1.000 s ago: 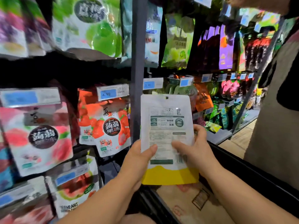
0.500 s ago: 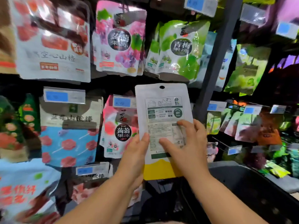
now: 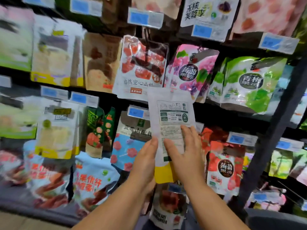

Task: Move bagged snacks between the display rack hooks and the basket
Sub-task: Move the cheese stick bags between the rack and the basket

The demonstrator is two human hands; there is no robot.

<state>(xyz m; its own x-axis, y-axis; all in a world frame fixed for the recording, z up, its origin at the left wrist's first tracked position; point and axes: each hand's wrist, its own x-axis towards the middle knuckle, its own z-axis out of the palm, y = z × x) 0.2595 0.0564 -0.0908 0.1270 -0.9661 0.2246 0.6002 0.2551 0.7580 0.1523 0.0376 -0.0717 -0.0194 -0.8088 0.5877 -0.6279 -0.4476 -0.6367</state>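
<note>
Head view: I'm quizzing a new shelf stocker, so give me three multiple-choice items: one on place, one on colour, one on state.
1. Where is the white pouch? A in a basket; B before the display rack; C on the floor.
2. Its bottom band is: A red; B blue; C yellow.
3. The pouch is: A upright, both hands on it; B lying flat, untouched; C hooked, hands away.
Key: B, it is held up against the rack; C, yellow shows between the wrists; A, left hand pinches its edge, right hand lies on its face.
</note>
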